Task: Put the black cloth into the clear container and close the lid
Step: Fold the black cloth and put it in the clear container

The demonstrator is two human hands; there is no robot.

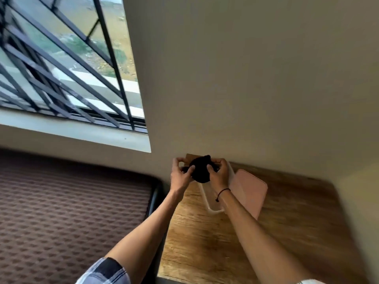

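Your left hand (181, 175) and right hand (218, 173) both pinch the bunched black cloth (201, 170); the clear container (213, 209) lies open directly beneath, its long axis toward you; lower straight down.

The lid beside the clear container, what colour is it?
Pale pink; the lid shows in the head view, on the wooden table.

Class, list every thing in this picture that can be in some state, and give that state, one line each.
Black cloth: bunched into a ball, held in both hands above the container.
Clear container: open, on the wooden table.
Pink lid: off, lying beside the container.
Left hand: closed on the cloth.
Right hand: closed on the cloth.
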